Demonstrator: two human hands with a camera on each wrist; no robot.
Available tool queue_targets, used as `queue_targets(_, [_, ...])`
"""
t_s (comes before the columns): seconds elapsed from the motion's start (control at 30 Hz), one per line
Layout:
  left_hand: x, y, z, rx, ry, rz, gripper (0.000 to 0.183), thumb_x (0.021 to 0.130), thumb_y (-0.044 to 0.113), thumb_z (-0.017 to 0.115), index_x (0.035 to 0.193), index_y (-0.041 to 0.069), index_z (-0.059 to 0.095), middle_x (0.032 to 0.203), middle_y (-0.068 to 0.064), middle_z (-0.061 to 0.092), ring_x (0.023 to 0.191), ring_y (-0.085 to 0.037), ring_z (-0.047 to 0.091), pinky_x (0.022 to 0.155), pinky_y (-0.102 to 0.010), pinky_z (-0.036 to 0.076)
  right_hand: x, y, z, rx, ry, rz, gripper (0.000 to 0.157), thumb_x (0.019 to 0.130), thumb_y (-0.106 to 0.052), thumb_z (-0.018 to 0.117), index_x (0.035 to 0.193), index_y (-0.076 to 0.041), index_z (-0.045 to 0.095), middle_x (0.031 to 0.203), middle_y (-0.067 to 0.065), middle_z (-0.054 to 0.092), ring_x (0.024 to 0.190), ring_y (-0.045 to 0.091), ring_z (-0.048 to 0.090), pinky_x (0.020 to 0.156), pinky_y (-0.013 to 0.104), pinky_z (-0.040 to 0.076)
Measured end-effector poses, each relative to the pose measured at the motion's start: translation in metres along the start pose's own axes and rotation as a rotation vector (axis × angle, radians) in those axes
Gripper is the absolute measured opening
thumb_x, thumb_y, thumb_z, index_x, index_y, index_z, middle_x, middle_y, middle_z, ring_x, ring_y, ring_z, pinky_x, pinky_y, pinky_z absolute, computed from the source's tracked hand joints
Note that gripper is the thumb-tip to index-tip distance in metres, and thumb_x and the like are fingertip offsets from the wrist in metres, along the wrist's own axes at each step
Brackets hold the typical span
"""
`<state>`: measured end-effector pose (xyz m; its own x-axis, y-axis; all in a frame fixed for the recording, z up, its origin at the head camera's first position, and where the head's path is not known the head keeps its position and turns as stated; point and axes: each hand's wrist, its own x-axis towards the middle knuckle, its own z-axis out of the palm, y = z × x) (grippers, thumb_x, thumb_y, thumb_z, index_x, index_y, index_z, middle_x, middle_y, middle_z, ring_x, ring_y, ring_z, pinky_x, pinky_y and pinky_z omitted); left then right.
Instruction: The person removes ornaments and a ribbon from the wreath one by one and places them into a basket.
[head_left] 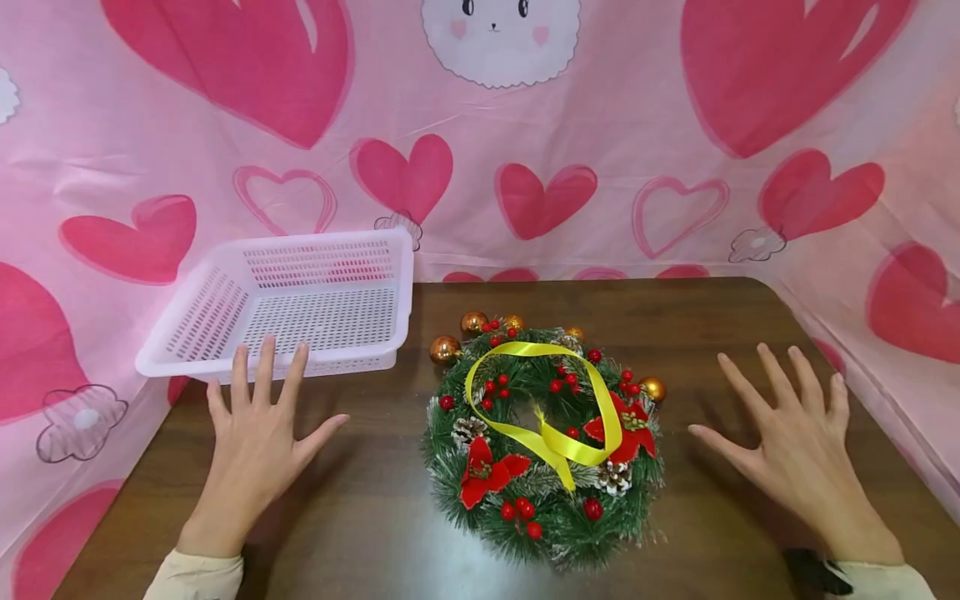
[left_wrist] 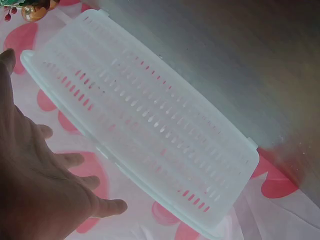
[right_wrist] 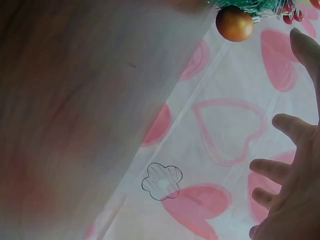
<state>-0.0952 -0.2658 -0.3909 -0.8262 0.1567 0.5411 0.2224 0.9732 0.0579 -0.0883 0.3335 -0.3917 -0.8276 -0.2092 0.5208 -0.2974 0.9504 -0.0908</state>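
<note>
A green wreath (head_left: 487, 500) with red berries, red flowers, pinecones and gold balls lies on the table in the head view. Across its top loops a yellow ribbon (head_left: 609, 408), its tails near the wreath's centre. To the left, my left hand (head_left: 258, 446) is spread with fingers straight, holding nothing; its fingertips overlap the near rim of a white plastic basket (head_left: 273, 364). My right hand (head_left: 795, 462), also spread and holding nothing, is to the right of the wreath. A gold ball (right_wrist: 234, 24) at the wreath's edge shows in the right wrist view.
The brown wooden table (head_left: 352, 500) has its back edge against a pink cloth (head_left: 465, 117) printed with hearts, which also rises at both sides. At the back left the basket juts past the table's left edge.
</note>
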Motion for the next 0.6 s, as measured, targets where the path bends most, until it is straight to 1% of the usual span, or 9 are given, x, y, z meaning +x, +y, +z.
queue_targets(0.1, [0.001,0.001,0.000,-0.019,-0.005,0.009,0.103,0.081,0.089,0.032,0.159,0.023,0.025,0.163,-0.019,0.016,0.148,-0.048,0.009,0.104,-0.081,0.012,0.000,-0.003,0.000,0.010,-0.001,0.003,0.099,0.067,-0.071,0.074,0.150,-0.025,0.045,0.152,0.025,0.036,0.147,0.045,0.016,0.111,0.072,-0.004])
queue_targets(0.17, [0.003,0.003,0.000,-0.058,-0.002,0.021,0.101,0.082,0.086,0.039,0.158,0.021,0.027,0.163,-0.020,0.017,0.148,-0.047,0.010,0.104,-0.079,0.013,0.000,-0.006,0.000,0.036,-0.009,0.011,0.098,0.068,-0.065,0.077,0.151,-0.026,0.044,0.151,0.025,0.037,0.146,0.045,0.018,0.111,0.072,-0.003])
queue_targets(0.2, [0.005,0.005,0.000,-0.087,0.002,0.028,0.099,0.083,0.083,0.045,0.158,0.021,0.028,0.162,-0.020,0.018,0.147,-0.047,0.012,0.104,-0.078,0.015,-0.001,-0.008,0.000,0.056,-0.016,0.018,0.098,0.068,-0.062,0.079,0.152,-0.026,0.043,0.151,0.025,0.037,0.146,0.045,0.019,0.112,0.072,-0.003])
queue_targets(0.3, [0.008,0.011,-0.001,-0.191,0.023,0.044,0.092,0.083,0.063,0.066,0.155,0.018,0.034,0.160,-0.021,0.023,0.146,-0.046,0.017,0.103,-0.075,0.020,-0.001,-0.015,0.000,0.144,-0.044,0.038,0.095,0.071,-0.049,0.083,0.153,-0.027,0.040,0.150,0.025,0.037,0.143,0.046,0.022,0.112,0.071,-0.002])
queue_targets(0.37, [0.011,0.015,-0.002,-0.261,0.042,0.052,0.087,0.080,0.047,0.076,0.153,0.015,0.039,0.158,-0.021,0.026,0.144,-0.045,0.022,0.104,-0.072,0.023,-0.002,-0.020,-0.001,0.215,-0.068,0.054,0.093,0.074,-0.042,0.084,0.154,-0.026,0.039,0.150,0.026,0.037,0.141,0.048,0.024,0.112,0.071,-0.001])
queue_targets(0.43, [0.012,0.020,-0.004,-0.314,0.055,0.058,0.083,0.078,0.033,0.080,0.150,0.013,0.043,0.156,-0.022,0.030,0.142,-0.045,0.026,0.106,-0.069,0.026,-0.002,-0.024,-0.002,0.301,-0.103,0.079,0.091,0.078,-0.036,0.084,0.155,-0.027,0.037,0.151,0.026,0.036,0.139,0.050,0.024,0.111,0.073,0.002])
queue_targets(0.53, [0.013,0.026,-0.007,-0.367,0.047,0.059,0.076,0.080,0.023,0.082,0.146,0.011,0.046,0.154,-0.022,0.033,0.141,-0.043,0.030,0.111,-0.064,0.028,-0.002,-0.032,-0.005,0.420,-0.162,0.133,0.087,0.083,-0.028,0.082,0.155,-0.031,0.034,0.153,0.023,0.035,0.138,0.051,0.026,0.107,0.077,0.010])
queue_targets(0.6, [0.013,0.030,-0.010,-0.391,0.028,0.054,0.073,0.081,0.020,0.082,0.145,0.011,0.047,0.154,-0.020,0.033,0.141,-0.040,0.031,0.112,-0.060,0.030,-0.002,-0.037,-0.008,0.475,-0.199,0.170,0.084,0.086,-0.026,0.080,0.155,-0.034,0.033,0.154,0.020,0.036,0.137,0.049,0.031,0.104,0.077,0.020])
